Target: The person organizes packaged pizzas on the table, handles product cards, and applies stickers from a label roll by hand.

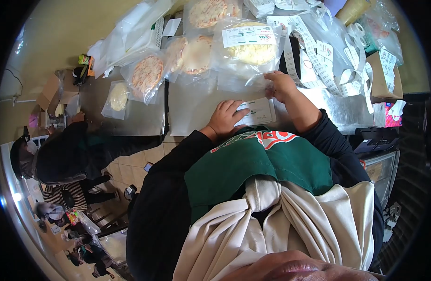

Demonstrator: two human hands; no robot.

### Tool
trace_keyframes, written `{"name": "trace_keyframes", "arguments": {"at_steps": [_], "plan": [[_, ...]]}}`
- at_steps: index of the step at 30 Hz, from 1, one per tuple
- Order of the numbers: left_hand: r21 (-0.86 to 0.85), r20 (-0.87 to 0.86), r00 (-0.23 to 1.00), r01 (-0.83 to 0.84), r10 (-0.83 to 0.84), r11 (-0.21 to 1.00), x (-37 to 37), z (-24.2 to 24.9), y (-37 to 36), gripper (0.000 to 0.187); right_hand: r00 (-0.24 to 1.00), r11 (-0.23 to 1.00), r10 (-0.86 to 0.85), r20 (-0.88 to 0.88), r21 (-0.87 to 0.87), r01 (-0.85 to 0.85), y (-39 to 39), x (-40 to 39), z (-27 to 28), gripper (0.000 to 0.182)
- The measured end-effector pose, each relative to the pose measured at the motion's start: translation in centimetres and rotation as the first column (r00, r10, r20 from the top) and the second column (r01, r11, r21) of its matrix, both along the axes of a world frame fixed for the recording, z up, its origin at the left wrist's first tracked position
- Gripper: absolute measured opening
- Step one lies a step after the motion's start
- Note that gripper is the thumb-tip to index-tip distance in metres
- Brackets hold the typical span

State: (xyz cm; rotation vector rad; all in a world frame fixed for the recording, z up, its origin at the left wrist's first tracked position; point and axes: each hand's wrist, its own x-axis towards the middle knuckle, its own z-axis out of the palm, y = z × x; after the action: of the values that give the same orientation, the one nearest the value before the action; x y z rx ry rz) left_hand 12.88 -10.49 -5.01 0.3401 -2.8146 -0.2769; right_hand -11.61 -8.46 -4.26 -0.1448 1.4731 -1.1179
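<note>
My left hand [226,117] lies palm down on the steel table with its fingers stretched out. Its fingertips rest at the left end of a white printed label [258,112]. Farther right, my right hand [283,87] has curled fingers at the lower right corner of a clear plastic bag [241,80]; the exact grip is partly hidden. Inside that bag is a round, pale base topped with shredded cheese [247,55]. A white and green printed label [249,36] sits across the bag's upper part.
Bagged pizzas [148,74] lie left of the cheese-topped bag, with a bagged pale round [117,96] beyond them. Strips of printed labels [318,58] pile up at right, near a cardboard box [386,77] and a tissue pack [387,115]. A co-worker [61,154] stands at left.
</note>
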Motion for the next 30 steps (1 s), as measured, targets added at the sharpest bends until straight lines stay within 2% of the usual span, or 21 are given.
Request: {"name": "trace_keyframes", "arguments": {"at_steps": [1, 4, 7, 10, 11, 13, 14, 15, 17, 18, 20, 24, 27, 29, 30], "plan": [[0.005, -0.005, 1.000, 0.001, -0.001, 1.000, 0.0, 0.1, 0.0, 0.043, 1.000, 1.000, 0.000, 0.026, 0.002, 0.000, -0.1, -0.1, 0.5, 0.025], [0.013, -0.002, 1.000, 0.001, -0.001, 1.000, -0.2, 0.5, 0.0, 0.043, 0.996, 0.994, 0.076, -0.049, 0.083, -0.072, 0.2, 0.6, 1.7, 0.032], [0.011, -0.012, 1.000, -0.004, 0.005, 1.000, 0.0, 0.3, 0.0, 0.044, 0.986, 0.997, 0.020, -0.166, -0.069, -0.032, 0.2, 1.2, 0.7, 0.025], [0.037, -0.027, 1.000, -0.009, 0.010, 0.999, 0.2, 0.1, 0.0, 0.043, 0.994, 0.991, -0.105, -0.033, -0.085, 0.102, 0.1, 2.0, -0.2, 0.024], [0.050, -0.030, 0.999, -0.013, 0.015, 0.999, 0.3, 0.1, 0.0, 0.043, 0.996, 0.991, -0.092, -0.014, -0.095, 0.090, -0.1, 1.6, -1.2, 0.023], [0.095, -0.031, 0.999, -0.006, 0.009, 0.995, 0.4, 0.3, -0.1, 0.043, 0.986, 0.977, 0.060, -0.152, -0.194, -0.090, -0.5, 0.2, -3.3, 0.023], [0.112, -0.030, 0.999, -0.007, 0.010, 0.994, 0.4, 0.4, -0.1, 0.043, 0.994, 0.997, -0.030, 0.109, -0.070, 0.038, -0.2, 0.8, 0.0, 0.024], [0.114, -0.028, 0.999, -0.017, 0.020, 0.993, 0.6, 0.1, -0.1, 0.044, 0.978, 0.959, 0.156, -0.139, -0.217, -0.184, 0.1, -0.6, -3.2, 0.025], [0.093, -0.043, 0.999, -0.020, 0.024, 0.995, 0.8, -0.3, -0.1, 0.045, 0.976, 0.945, 0.189, -0.109, -0.252, -0.211, -0.3, -1.2, -3.8, 0.029], [0.085, -0.051, 0.998, -0.019, 0.024, 0.996, 0.9, -0.5, -0.1, 0.045, 0.984, 0.993, 0.046, 0.175, -0.118, -0.025, -0.3, -0.6, -1.1, 0.030], [0.081, -0.066, 0.997, -0.030, 0.035, 0.996, 0.9, -0.6, 0.0, 0.044, 0.968, 0.999, -0.020, 0.252, -0.030, 0.029, -0.4, 0.0, -0.3, 0.032], [0.070, -0.075, 0.997, -0.025, 0.030, 0.997, 1.0, -0.3, 0.0, 0.044, 0.970, 0.973, -0.143, 0.198, -0.150, 0.174, -0.1, 1.2, -2.5, 0.028], [0.066, -0.089, 0.996, -0.024, 0.030, 0.997, 1.1, -0.3, -0.1, 0.044, 0.995, 0.954, -0.090, 0.036, -0.285, 0.097, -0.3, 0.3, -5.8, 0.020], [0.076, -0.080, 0.997, -0.018, 0.024, 0.997, 1.2, -0.5, -0.3, 0.045, 0.963, 0.919, -0.070, -0.262, -0.392, -0.040, -0.1, 1.0, -3.1, 0.015], [0.086, -0.080, 0.997, -0.009, 0.015, 0.996, 1.1, -0.7, -0.3, 0.045, 0.978, 0.917, -0.110, -0.179, -0.398, 0.030, -0.4, 1.1, -2.1, 0.013]]}}
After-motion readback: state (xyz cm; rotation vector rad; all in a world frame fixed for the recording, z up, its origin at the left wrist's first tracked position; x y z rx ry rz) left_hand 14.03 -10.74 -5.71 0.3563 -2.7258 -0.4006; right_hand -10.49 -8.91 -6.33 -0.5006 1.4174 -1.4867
